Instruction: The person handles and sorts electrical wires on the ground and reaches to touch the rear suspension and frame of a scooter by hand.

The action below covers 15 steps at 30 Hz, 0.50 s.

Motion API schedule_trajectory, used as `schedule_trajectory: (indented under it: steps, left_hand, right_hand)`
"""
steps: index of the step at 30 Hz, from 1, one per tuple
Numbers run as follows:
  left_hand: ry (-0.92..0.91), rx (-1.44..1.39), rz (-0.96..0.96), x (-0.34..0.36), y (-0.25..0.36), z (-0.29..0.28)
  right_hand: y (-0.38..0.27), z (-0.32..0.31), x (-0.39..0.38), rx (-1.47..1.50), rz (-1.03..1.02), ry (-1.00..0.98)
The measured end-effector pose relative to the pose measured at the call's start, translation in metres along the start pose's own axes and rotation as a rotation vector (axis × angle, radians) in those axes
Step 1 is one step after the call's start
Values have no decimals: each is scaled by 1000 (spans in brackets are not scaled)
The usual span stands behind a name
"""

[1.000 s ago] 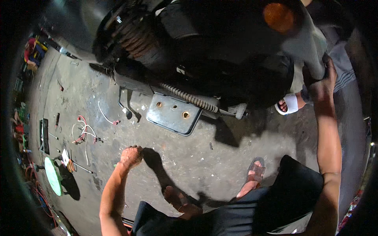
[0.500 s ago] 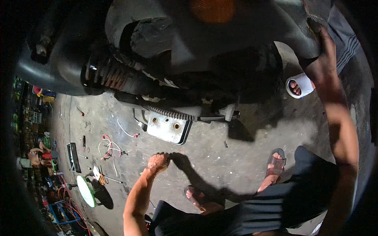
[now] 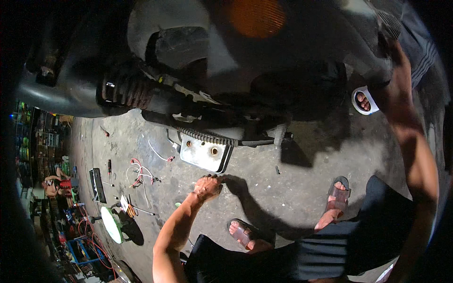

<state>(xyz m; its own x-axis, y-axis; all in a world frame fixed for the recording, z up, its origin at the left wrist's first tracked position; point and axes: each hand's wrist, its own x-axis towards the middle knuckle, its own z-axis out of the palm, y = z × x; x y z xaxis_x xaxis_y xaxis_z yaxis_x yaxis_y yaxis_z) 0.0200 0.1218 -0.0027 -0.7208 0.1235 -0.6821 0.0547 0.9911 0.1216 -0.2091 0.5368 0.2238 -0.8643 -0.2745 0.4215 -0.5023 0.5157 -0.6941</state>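
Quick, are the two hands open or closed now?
Left hand: curled shut; anything inside can't be seen.
Right hand: at the vehicle's dark bodywork; open or closed can't be told.

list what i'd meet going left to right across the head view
Pale green round disc → tangled red-and-white wires → bare left hand → round amber lens → brown strapped sandal on the right foot → bare right hand

Vehicle (image 3: 222, 52) partly beyond the view's top
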Motion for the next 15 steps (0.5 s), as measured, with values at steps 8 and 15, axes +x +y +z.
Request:
schedule_trajectory:
  steps: [8, 15]
  left_hand:
    - [35, 49, 4, 7, -16, 17]
    - [-99, 57, -69, 5, -5, 3]
  right_hand:
    - [-30, 19, -15, 459, 716, 285]
    - [2, 40, -23, 231, 425, 184]
